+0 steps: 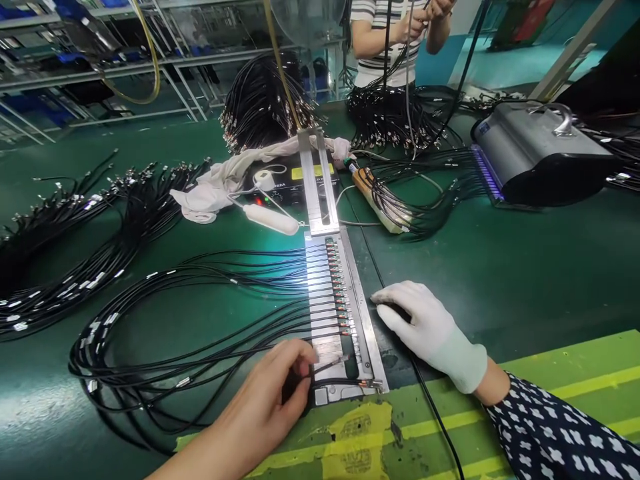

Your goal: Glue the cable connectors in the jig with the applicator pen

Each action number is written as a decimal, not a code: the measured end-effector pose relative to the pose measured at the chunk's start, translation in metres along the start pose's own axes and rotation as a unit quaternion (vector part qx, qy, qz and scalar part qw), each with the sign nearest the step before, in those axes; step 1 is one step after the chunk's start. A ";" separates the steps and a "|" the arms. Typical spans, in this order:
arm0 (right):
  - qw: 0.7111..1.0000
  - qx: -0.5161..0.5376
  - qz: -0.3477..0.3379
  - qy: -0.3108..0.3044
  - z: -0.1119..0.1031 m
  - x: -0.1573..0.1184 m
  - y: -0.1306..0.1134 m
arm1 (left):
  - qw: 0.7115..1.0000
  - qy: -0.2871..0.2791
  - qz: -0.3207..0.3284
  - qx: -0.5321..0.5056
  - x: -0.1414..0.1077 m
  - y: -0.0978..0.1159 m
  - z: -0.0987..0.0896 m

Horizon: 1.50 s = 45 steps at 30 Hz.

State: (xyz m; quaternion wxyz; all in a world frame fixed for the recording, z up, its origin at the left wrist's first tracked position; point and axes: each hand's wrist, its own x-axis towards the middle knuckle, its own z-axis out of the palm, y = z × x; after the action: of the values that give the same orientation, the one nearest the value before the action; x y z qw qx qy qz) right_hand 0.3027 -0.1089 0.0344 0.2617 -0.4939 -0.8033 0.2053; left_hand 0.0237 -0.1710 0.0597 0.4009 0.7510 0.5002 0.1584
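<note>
A metal fixture (pixel 357 293) lies on the bench with black cables set side by side across it, their small connector ends in a row at its slot. At the fixture's near left edge is my bare left hand (pixel 280 387), fingers curled and closed on a black cable (pixel 330 366) whose end reaches over the fixture. Another cable with a metal connector (pixel 371 384) lies just below. My right hand (pixel 425 327), in a white glove, rests on the bench right of the fixture, holding nothing, thumb and fingers apart. The looped cable bundle (pixel 100 340) spreads to the left.
A black control box (pixel 280 190) stands behind the fixture, with a white cloth (pixel 210 187) beside it. Cable piles (pixel 150 193) lie left and at the back. A silver machine (pixel 545 150) glows purple at right. A person in a striped shirt (pixel 385 40) handles cables opposite.
</note>
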 end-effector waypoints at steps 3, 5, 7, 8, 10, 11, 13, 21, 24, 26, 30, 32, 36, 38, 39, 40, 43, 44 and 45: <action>1.000 0.003 0.003 -0.001 -0.001 0.001 -0.001 | 0.999 0.028 0.007 -0.014 0.002 0.002 -0.004; 1.000 0.004 0.005 -0.002 -0.001 0.002 -0.001 | 0.998 0.047 0.027 -0.020 0.004 0.000 -0.006; 1.000 0.004 0.008 -0.003 -0.002 0.002 -0.002 | 0.997 0.049 0.058 -0.018 0.007 -0.004 -0.007; 1.000 0.005 0.010 -0.005 -0.002 0.003 -0.002 | 0.996 0.048 0.075 -0.013 0.009 -0.005 -0.008; 1.000 0.012 0.012 -0.009 -0.002 0.003 -0.001 | 0.995 0.047 0.093 0.004 0.012 -0.008 -0.007; 1.000 0.018 0.014 -0.010 -0.002 0.003 -0.001 | 0.995 0.052 0.088 0.013 0.014 -0.009 -0.007; 0.999 0.031 0.018 -0.014 -0.002 0.003 -0.001 | 0.996 0.068 0.059 0.021 0.014 -0.009 -0.004; 0.998 0.043 0.028 -0.033 -0.004 0.004 0.001 | 0.990 0.140 0.009 0.006 -0.004 0.003 -0.022; 0.998 0.049 0.027 -0.036 -0.004 0.004 0.002 | 0.977 0.209 0.015 0.046 -0.008 0.014 -0.042; 0.998 0.052 0.027 -0.038 -0.004 0.004 0.003 | 0.977 0.191 0.053 0.084 -0.004 0.017 -0.046; 0.997 0.056 0.034 -0.040 -0.004 0.004 0.003 | 0.985 0.047 0.127 0.110 0.014 0.005 -0.031; 0.997 0.059 0.038 -0.041 -0.004 0.004 0.002 | 0.981 -0.003 0.144 0.130 0.021 -0.002 -0.022; 0.996 0.064 0.045 -0.047 -0.004 0.004 0.002 | 0.967 -0.027 0.175 0.184 0.027 -0.010 -0.017; 0.996 0.064 0.044 -0.045 -0.004 0.005 0.002 | 0.960 -0.025 0.188 0.204 0.027 -0.012 -0.018; 0.996 0.065 0.043 -0.043 -0.004 0.005 0.003 | 0.957 -0.024 0.197 0.210 0.027 -0.014 -0.019; 0.996 0.064 0.042 -0.042 -0.004 0.006 0.003 | 0.955 -0.023 0.207 0.212 0.027 -0.016 -0.020; 0.996 0.066 0.041 -0.042 -0.004 0.005 0.004 | 0.953 -0.028 0.226 0.201 0.030 -0.020 -0.021; 0.996 0.066 0.042 -0.043 -0.004 0.005 0.004 | 0.954 -0.031 0.228 0.194 0.031 -0.021 -0.021; 0.996 0.066 0.042 -0.042 -0.004 0.005 0.004 | 0.954 -0.032 0.229 0.188 0.032 -0.021 -0.021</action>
State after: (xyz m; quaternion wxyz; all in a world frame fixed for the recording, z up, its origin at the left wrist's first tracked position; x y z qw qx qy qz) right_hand 0.3061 -0.1026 0.0361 0.2509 -0.4997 -0.7768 0.2897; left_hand 0.0116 -0.1296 0.0522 0.2210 0.9120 0.3222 0.1251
